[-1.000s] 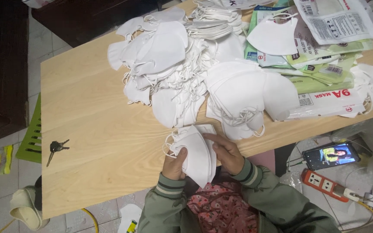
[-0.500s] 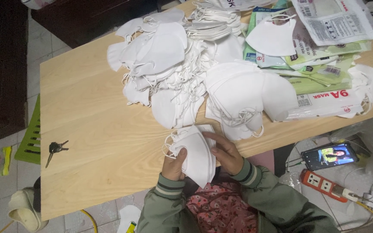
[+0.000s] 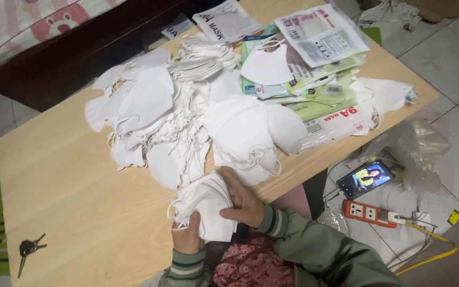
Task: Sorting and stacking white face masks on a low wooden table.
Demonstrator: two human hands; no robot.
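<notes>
Head view showed both hands gripping a stack of white masks (image 3: 205, 204) at the tabletop's (image 3: 70, 212) near edge: left hand (image 3: 188, 237) beneath, right hand (image 3: 243, 202) pinching its side.

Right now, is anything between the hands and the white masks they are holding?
No. Both hands already touch the stack of masks at the table's near edge: the left hand grips it from below, the right hand presses its side. Nothing visible sits between them.
</notes>
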